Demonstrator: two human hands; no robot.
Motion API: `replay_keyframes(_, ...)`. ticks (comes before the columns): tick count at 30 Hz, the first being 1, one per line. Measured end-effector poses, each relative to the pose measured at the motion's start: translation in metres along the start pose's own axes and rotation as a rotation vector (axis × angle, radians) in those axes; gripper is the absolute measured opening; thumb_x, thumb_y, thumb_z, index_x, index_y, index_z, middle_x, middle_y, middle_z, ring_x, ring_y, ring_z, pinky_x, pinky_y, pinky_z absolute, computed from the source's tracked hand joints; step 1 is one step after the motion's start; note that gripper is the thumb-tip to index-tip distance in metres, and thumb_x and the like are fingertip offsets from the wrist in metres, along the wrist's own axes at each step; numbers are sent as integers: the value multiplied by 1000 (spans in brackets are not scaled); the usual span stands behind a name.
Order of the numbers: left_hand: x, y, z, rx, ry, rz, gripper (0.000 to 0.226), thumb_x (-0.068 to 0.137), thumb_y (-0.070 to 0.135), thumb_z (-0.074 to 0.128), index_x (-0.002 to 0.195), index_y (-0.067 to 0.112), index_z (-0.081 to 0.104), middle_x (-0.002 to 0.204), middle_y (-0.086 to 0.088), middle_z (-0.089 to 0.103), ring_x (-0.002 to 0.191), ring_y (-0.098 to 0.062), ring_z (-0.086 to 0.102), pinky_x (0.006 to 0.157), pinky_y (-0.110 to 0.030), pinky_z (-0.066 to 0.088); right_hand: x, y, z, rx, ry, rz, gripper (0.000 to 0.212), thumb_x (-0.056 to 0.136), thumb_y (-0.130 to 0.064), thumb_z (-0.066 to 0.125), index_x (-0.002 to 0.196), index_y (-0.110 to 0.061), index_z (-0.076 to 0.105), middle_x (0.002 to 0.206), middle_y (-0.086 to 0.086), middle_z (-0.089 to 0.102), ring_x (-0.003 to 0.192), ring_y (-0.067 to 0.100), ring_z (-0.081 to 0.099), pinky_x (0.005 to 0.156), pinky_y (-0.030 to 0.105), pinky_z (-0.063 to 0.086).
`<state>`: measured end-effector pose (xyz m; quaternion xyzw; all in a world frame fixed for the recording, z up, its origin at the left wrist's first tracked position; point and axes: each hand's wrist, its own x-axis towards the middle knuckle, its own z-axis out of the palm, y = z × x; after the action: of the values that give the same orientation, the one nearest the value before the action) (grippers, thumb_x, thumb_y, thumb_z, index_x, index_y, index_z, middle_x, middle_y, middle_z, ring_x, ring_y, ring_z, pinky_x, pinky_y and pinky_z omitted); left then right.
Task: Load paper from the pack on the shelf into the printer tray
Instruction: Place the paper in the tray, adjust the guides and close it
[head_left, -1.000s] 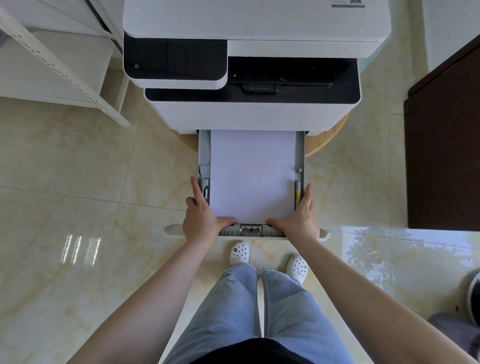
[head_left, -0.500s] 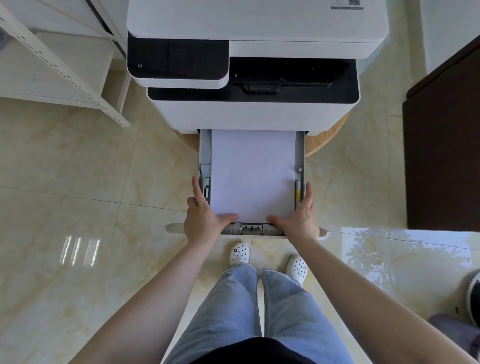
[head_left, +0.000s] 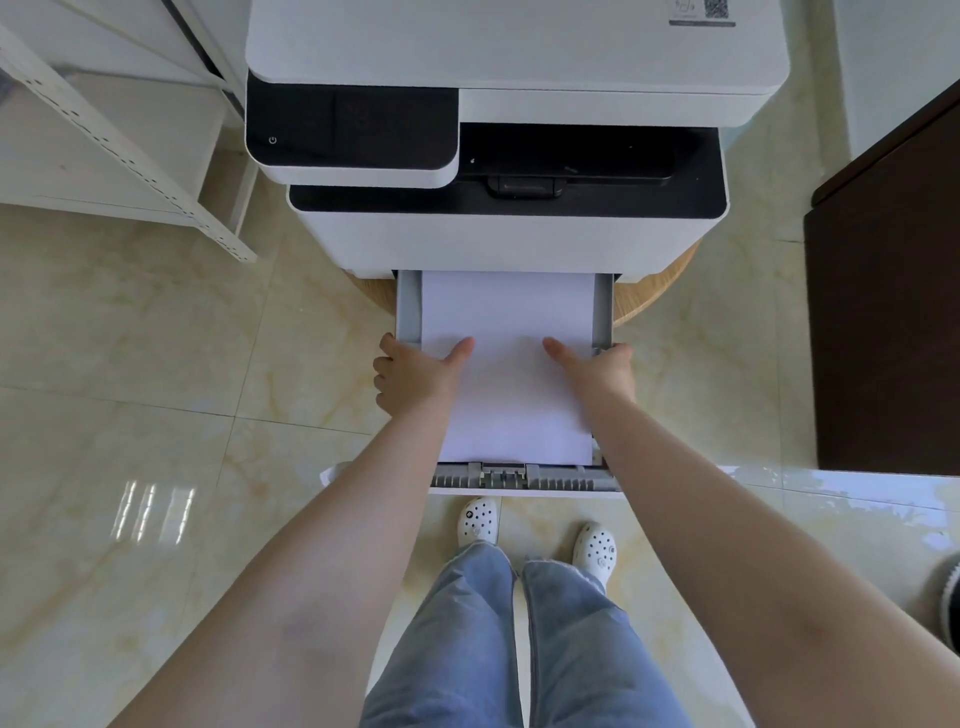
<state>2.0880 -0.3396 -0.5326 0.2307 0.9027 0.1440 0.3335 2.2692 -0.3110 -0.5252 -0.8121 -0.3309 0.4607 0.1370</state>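
Both hands have moved up from tray (head_left: 408, 306) front to mid-rails: left hand (head_left: 413, 376), right hand (head_left: 602, 371) grip sides, thumbs pressing paper (head_left: 509, 332). Stack seated; closing tray likely next.

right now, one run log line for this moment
stage: seating paper | left hand: on tray side | right hand: on tray side | paper: in tray | tray: open

Matt white paper (head_left: 506, 364), grey plastic tray (head_left: 408, 306), glossy marble-look floor (head_left: 130, 415).
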Motion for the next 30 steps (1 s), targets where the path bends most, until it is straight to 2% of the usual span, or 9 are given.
replay_keyframes(3, 0, 0, 5, 58, 39, 5, 104, 62, 65, 71, 137, 9, 27, 133, -18, 45, 122, -38, 45, 95, -48, 40, 5, 4, 6, -71, 30, 6, 91, 46, -71, 69, 109, -15, 34, 116, 9, 59, 104, 36, 61, 85, 53, 52)
replay_keyframes(8, -2, -2, 3, 39, 59, 42, 103, 64, 63, 71, 140, 9, 25, 134, -18, 45, 120, -39, 48, 96, -49, 41, 1, 6, 8, -119, 71, -47, 85, 56, -68, 68, 112, -15, 32, 117, 9, 59, 101, 37, 62, 82, 53, 53)
replay_keyframes(10, -4, -8, 0, -57, 48, 83, 99, 68, 56, 73, 141, 12, 22, 134, -17, 43, 115, -38, 52, 92, -48, 44, -5, 11, 3, -49, 80, -111, 80, 67, -59, 69, 121, -15, 30, 120, 9, 58, 100, 35, 62, 81, 49, 53)
replay_keyframes(12, -10, -21, -7, -211, 54, 176, 84, 74, 42, 74, 137, 11, 27, 130, -17, 43, 99, -33, 54, 81, -41, 47, -14, 23, -6, 51, 88, -167, 72, 78, -46, 68, 129, -16, 29, 119, 8, 56, 97, 31, 61, 76, 40, 49)
replay_keyframes(14, -18, -40, -16, -253, 103, 278, 62, 79, 29, 73, 125, 8, 39, 124, -16, 46, 89, -26, 51, 73, -34, 43, -25, 40, -16, 102, 98, -215, 60, 81, -39, 67, 126, -17, 35, 114, 6, 56, 94, 26, 60, 73, 35, 46)
replay_keyframes(17, -23, -74, -21, -217, 150, 350, 33, 82, 28, 69, 107, 10, 55, 111, -5, 54, 100, -28, 57, 78, -35, 45, -40, 65, -24, 68, 93, -266, 41, 84, -34, 67, 114, -15, 47, 109, -1, 60, 99, 21, 62, 77, 32, 48)
replay_keyframes(20, -29, -94, -20, -238, 140, 316, 20, 86, 27, 65, 101, 13, 64, 104, 0, 61, 99, -25, 62, 83, -40, 49, -47, 75, -25, 75, 98, -256, 29, 87, -30, 64, 111, -16, 58, 101, -6, 64, 101, 15, 64, 76, 28, 47)
replay_keyframes(25, -35, -98, -20, -324, 133, 246, 23, 85, 26, 66, 102, 10, 71, 103, -6, 72, 92, -22, 68, 79, -29, 51, -49, 78, -21, 54, 145, -239, 29, 88, -31, 61, 112, -17, 67, 103, 2, 71, 99, 19, 66, 79, 32, 52)
replay_keyframes(30, -37, -86, -24, -346, 158, 152, 20, 84, 25, 67, 95, 9, 73, 84, 5, 68, 78, -12, 62, 77, -28, 44, -51, 74, -19, 77, 185, -184, 7, 85, -28, 63, 80, -25, 66, 78, 0, 65, 86, 32, 67, 75, 47, 54)
